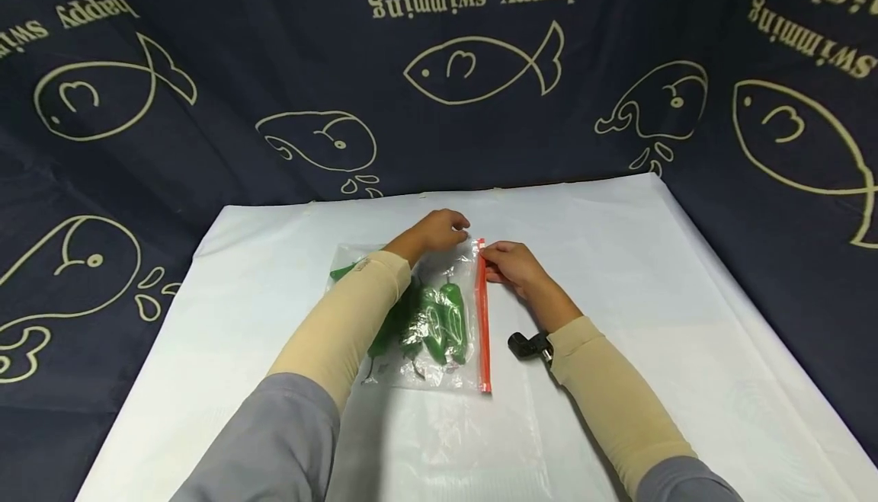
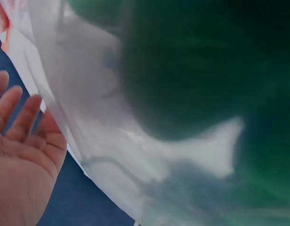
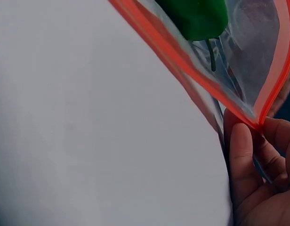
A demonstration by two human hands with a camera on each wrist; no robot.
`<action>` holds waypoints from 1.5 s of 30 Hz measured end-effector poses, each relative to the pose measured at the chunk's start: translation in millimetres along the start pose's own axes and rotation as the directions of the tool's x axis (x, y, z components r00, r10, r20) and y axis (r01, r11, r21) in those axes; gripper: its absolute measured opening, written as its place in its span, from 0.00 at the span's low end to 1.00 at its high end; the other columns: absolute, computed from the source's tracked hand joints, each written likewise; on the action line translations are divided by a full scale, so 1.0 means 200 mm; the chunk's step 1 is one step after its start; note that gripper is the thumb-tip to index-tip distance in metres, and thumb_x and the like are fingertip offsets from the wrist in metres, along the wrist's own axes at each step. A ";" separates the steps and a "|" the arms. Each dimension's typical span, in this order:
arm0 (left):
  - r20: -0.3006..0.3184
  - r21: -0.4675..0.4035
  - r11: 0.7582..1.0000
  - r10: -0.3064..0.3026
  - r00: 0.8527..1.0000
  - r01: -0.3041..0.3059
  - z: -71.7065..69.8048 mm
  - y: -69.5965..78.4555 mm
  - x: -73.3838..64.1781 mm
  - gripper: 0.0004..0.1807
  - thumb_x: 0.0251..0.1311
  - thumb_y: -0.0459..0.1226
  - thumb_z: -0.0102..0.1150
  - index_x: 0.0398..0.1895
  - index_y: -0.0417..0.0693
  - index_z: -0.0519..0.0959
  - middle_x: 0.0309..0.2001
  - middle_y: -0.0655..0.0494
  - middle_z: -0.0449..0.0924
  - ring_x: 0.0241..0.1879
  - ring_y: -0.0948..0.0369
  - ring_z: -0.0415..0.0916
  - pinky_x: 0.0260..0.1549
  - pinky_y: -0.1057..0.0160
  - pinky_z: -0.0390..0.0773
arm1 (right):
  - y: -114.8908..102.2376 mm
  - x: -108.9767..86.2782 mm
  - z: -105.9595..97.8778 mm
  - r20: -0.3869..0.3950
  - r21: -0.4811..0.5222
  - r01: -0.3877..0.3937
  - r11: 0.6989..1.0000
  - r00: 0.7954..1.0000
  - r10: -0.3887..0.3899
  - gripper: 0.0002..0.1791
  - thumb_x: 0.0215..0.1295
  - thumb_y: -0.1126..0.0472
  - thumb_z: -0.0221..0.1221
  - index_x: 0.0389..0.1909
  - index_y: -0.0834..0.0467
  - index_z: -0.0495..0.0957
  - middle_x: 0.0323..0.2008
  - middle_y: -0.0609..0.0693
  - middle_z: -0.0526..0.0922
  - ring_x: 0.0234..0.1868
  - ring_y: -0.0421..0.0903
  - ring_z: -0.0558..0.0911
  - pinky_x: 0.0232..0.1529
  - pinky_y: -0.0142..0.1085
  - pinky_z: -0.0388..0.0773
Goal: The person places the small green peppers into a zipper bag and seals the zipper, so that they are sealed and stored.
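Observation:
A clear zip bag (image 1: 446,382) lies on the white table with several green peppers (image 1: 453,323) inside. Its red zip strip (image 1: 484,334) runs along the right side. At the strip's far end, my right hand (image 1: 516,264) pinches the corner between thumb and fingers. From that corner the two red edges (image 3: 182,61) spread apart in the right wrist view, with a pepper's stem showing between them. My left hand (image 1: 440,229) hovers by the bag's far edge, fingers loosely bent and holding nothing. The left forearm crosses over the bag and hides some peppers.
The white-covered table (image 1: 617,258) extends around the bag. A dark blue cloth (image 1: 480,144) with fish and whale drawings hangs behind and at both sides. A black device (image 1: 527,345) sits at my right wrist, just above the table.

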State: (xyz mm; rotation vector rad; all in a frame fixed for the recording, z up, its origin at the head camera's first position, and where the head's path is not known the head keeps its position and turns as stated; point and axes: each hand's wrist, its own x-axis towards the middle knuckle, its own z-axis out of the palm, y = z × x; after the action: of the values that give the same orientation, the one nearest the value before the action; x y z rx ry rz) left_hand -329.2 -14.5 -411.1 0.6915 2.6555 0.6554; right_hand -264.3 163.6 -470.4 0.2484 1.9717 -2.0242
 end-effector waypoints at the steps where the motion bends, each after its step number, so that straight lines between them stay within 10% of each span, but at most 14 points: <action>1: 0.021 -0.004 1.000 0.019 1.000 -0.019 0.00 0.01 0.01 0.21 0.70 0.39 0.50 0.63 0.41 0.76 0.60 0.47 0.77 0.60 0.54 0.72 0.59 0.58 0.70 | 0.00 0.00 0.00 0.000 -0.006 0.000 1.000 1.000 0.000 0.14 0.72 0.61 0.56 0.48 0.69 0.77 0.26 0.48 0.81 0.23 0.36 0.80 0.28 0.28 0.81; 15: 0.074 0.037 0.999 0.028 0.997 -0.031 0.01 0.05 0.04 0.12 0.69 0.35 0.48 0.39 0.43 0.84 0.31 0.57 0.77 0.31 0.61 0.68 0.32 0.66 0.68 | -0.01 0.00 0.01 0.001 0.000 0.012 1.000 1.000 -0.012 0.13 0.72 0.61 0.56 0.46 0.68 0.77 0.25 0.48 0.80 0.22 0.37 0.80 0.26 0.28 0.81; 45: 0.046 0.033 0.997 0.072 0.996 -0.073 0.03 0.01 0.00 0.10 0.76 0.38 0.43 0.44 0.45 0.76 0.41 0.51 0.78 0.40 0.57 0.71 0.41 0.61 0.71 | -0.06 0.02 0.08 0.012 -0.087 0.133 0.987 0.991 -0.132 0.11 0.72 0.63 0.53 0.35 0.68 0.76 0.19 0.48 0.74 0.19 0.39 0.74 0.20 0.30 0.76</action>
State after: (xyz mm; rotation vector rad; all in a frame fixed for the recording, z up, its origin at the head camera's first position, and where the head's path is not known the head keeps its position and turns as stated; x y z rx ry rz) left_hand -325.5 -10.7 -415.0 0.8060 2.6174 0.6070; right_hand -270.6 147.9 -460.4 0.0927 2.1186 -2.0074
